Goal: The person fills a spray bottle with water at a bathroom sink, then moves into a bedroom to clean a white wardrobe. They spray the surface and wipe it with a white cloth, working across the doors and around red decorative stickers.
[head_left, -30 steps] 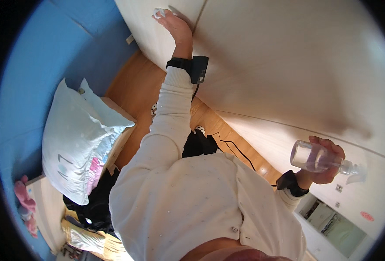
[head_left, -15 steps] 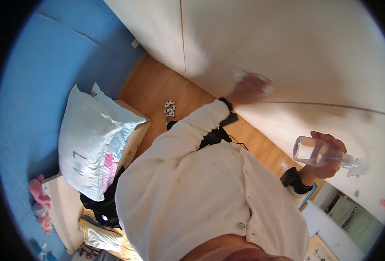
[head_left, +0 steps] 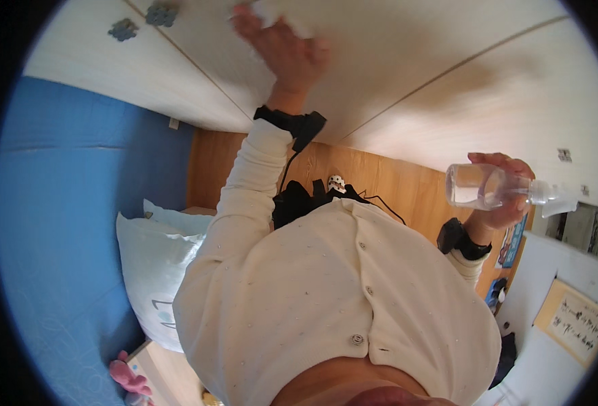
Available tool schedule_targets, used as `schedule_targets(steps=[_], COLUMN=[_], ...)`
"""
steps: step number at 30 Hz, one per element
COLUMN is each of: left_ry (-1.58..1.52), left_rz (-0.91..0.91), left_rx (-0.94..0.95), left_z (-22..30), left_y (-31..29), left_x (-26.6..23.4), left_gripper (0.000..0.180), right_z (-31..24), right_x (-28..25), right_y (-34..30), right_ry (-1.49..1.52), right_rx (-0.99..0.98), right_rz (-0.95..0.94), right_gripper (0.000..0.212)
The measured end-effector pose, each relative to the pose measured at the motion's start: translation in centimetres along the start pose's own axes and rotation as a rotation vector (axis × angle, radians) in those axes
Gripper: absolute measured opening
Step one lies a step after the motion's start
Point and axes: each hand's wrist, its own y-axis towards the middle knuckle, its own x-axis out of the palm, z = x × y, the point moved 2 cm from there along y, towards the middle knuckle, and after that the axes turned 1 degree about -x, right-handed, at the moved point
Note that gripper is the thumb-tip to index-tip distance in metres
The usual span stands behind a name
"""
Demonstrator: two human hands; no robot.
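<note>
My left hand (head_left: 285, 54) is raised against the pale cabinet doors (head_left: 394, 47) at the top of the view, its fingers slightly blurred. A small part of a white cloth (head_left: 266, 9) shows at the fingertips; the palm hides the rest, and whether it is cloth or tissue is unclear. On the right, my right hand (head_left: 509, 213) is wrapped around a clear spray bottle (head_left: 468, 186). The bottle lies nearly sideways, with some clear liquid inside and its white spray head (head_left: 555, 198) pointing right, apart from the doors.
Grey patterned handles (head_left: 161, 14) are on the doors at the upper left. A light blue pillow (head_left: 153, 271) leans near the blue wall (head_left: 69, 203), with a pink plush toy (head_left: 128, 373) below. White furniture (head_left: 549, 264) and a framed sheet (head_left: 573, 321) stand on the right.
My left hand with the white cloth has moved up and left across the doors. The view has turned, bringing the door handles in. The right hand still grips the spray bottle, now slightly higher.
</note>
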Motion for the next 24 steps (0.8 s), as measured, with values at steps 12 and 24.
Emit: schedule_targets(steps=[12, 24], left_ry=[-0.904, 0.415], left_rz=[-1.698, -1.131], left_rx=[0.271, 0.384], left_z=[2.7, -9.9], left_y=[-18.3, -0.2], left_x=[-0.5, -4.1], left_gripper=[0.072, 0.04], right_z=[0.1, -1.0], right_x=[0.2, -1.7], right_y=[-2.5, -6.2], right_ry=[-0.25, -0.463], right_rx=[0.005, -0.134], right_rz=[0.261, 0.453], right_gripper=[0.059, 0.054])
